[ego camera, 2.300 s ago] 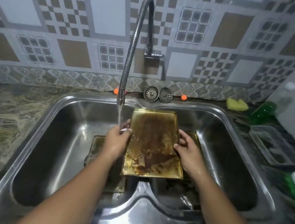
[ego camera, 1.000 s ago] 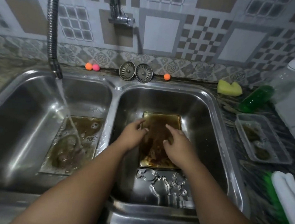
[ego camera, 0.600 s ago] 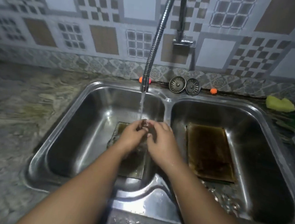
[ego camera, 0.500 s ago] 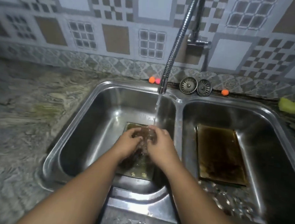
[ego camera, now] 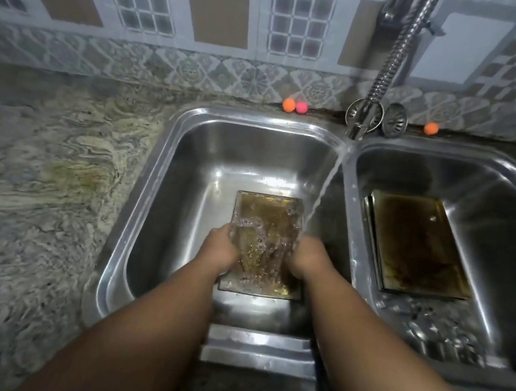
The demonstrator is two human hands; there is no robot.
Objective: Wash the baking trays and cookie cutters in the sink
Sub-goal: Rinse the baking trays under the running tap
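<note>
In the left basin of the sink (ego camera: 140, 204) the hands, rubbing together under the water (ego camera: 321, 197) a moment ago, have parted onto the stained tray (ego camera: 267, 217). By my judgement its washing now begins, while the second tray (ego camera: 413, 244) and cookie cutters (ego camera: 437, 333) wait in the right basin. The left hand (ego camera: 220, 248) and right hand (ego camera: 309, 258) each curl over a long edge, fingertips lost in froth, with the tray between them.
</note>
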